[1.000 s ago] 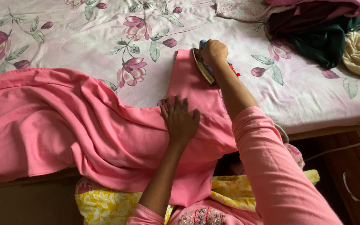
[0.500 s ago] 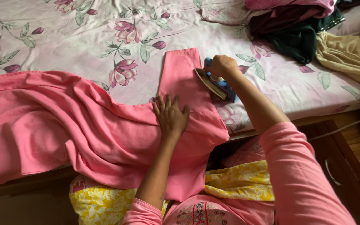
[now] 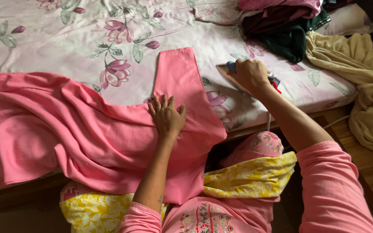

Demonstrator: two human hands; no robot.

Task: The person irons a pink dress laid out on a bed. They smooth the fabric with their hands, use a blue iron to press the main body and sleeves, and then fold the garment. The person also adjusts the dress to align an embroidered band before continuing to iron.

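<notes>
The left hand is laid flat, fingers spread, on the pink garment, at the base of the sleeve; this pressure appears meant to keep the cloth taut and smooth on the flowered bedsheet. The sleeve is stretched out toward 12 o'clock from that hand, the rest of the garment draped toward 9 o'clock and over the bed edge. The iron is gripped by the right hand, fingers curled tight around its handle, at 2 o'clock of the left hand. It is held tilted, just beside the sleeve, on the sheet. A heap of clothes lies at 1 o'clock.

Compared with a second ago, the iron has been drawn off the sleeve's right edge toward 3 o'clock, so the sleeve is now fully uncovered. The left hand has been kept in place.
</notes>
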